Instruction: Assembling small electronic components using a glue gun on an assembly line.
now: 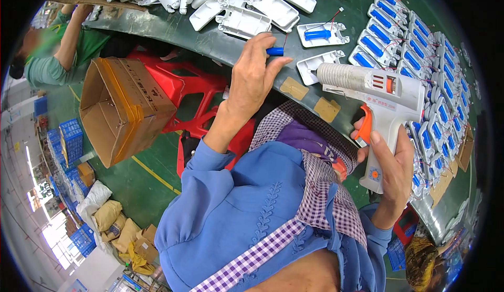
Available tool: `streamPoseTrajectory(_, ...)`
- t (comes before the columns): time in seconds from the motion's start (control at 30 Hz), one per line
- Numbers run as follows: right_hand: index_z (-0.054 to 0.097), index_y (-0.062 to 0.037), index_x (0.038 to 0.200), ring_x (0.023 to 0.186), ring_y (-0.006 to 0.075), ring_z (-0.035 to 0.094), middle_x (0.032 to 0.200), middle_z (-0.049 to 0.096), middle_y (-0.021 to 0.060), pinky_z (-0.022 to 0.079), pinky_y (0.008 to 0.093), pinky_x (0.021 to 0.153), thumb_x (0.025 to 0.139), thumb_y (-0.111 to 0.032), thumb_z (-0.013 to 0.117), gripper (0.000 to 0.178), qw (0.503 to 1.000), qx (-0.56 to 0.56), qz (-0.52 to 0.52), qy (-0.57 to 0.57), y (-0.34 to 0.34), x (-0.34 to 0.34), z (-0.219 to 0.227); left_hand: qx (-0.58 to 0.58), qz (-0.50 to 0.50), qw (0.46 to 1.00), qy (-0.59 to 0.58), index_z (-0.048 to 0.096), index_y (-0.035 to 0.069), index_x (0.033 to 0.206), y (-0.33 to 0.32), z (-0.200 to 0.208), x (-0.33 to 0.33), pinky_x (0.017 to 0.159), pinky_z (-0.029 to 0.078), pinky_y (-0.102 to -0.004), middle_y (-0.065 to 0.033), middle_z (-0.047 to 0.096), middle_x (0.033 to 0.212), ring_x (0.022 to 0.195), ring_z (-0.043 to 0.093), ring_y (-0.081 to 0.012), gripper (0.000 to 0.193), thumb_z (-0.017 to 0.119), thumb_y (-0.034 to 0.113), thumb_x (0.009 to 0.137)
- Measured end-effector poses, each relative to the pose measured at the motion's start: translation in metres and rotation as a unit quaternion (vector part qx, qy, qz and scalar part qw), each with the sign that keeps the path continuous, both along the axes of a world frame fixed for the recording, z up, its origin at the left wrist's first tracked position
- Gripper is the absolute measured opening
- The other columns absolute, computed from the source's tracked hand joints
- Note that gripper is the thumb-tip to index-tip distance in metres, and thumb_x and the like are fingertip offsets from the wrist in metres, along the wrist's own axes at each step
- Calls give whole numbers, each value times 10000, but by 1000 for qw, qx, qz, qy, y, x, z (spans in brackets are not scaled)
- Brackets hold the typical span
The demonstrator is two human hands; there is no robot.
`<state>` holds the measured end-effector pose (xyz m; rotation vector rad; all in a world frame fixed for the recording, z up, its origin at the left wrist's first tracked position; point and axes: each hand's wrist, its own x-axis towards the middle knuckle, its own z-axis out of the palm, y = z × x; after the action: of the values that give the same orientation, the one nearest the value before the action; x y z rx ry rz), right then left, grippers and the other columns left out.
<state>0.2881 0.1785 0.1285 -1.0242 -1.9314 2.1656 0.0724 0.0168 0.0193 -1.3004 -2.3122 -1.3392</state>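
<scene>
My left hand [249, 77] pinches a blue cylindrical battery [275, 51] with a thin wire above the table's near edge. In my right hand [394, 168] is a white hot glue gun [394, 103], fingers wrapped round its grip beside the orange trigger [364, 123]. The gun's nozzle end points left, over a white plastic half-shell [310, 72] with no battery visible in it; whether it touches the shell, I cannot tell. Just beyond lies another half-shell [336, 39] holding a blue battery [317, 35], whose red and dark wires end in a small white connector.
Many battery-filled shells [378, 32] cover the table's right side. White shells [244, 22] are heaped at the far left. Two tan patches [326, 109] lie at the near edge. A red stool [170, 82] and an open cardboard box [126, 108] stand left, near another person [52, 64].
</scene>
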Motion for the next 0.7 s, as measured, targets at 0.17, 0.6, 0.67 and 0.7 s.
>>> streamPoseTrajectory(0.17,471,86,1225,859,222,640,1045,638,195,542,297,584,913,-167,562,412,999,-2,-43,28,2,5,1,-46,69,995,54,542,-50,1042,-15,2,-6,692,511,-396,-199,515,1067,847,575,-345,339,707,-11,748)
streamPoseTrajectory(0.6,488,81,1212,854,196,648,1019,645,190,532,268,577,915,-181,571,404,999,31,-29,5,12,5,-3,-48,65,997,-7,597,-5,897,-13,-6,-8,669,464,-413,-131,596,817,783,561,-312,241,752,64,725)
streamPoseTrajectory(0.67,486,79,1216,849,196,647,1024,644,190,536,270,575,916,-183,571,407,999,25,-28,3,15,8,-5,-42,63,997,14,593,-9,863,-9,-5,-6,660,456,-417,-131,597,815,775,556,-312,211,743,54,730)
streamPoseTrajectory(0.7,484,77,1220,844,197,646,1028,643,189,540,271,572,917,-186,570,410,999,19,-27,2,15,9,-5,-43,63,997,14,593,-9,863,-8,-3,-6,660,456,-417,-131,597,815,775,556,-312,211,743,54,730)
